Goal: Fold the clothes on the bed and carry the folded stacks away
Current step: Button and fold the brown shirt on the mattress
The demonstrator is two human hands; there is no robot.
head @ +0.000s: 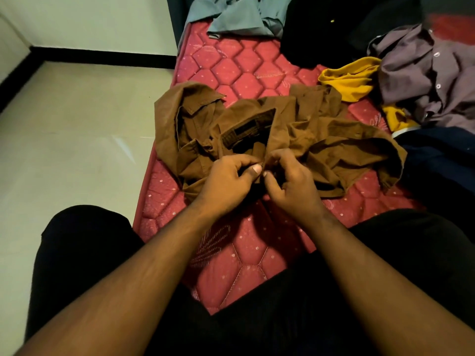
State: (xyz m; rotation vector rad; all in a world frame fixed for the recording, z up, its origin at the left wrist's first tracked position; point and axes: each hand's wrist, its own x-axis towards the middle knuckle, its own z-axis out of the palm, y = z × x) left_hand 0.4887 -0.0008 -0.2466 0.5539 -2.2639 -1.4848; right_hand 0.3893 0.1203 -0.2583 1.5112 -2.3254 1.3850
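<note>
Hands met mid-bed: my left hand [226, 181] & right hand [290, 179] both pinched brown shirt [257, 132] placket, near me.

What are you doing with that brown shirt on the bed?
A person sits on the red mattress with the brown shirt spread out in front. The left hand and right hand both pinch its front edge near the collar. It isn't folded yet. Yellow, purple and grey clothes wait in crumpled heaps behind.
</note>
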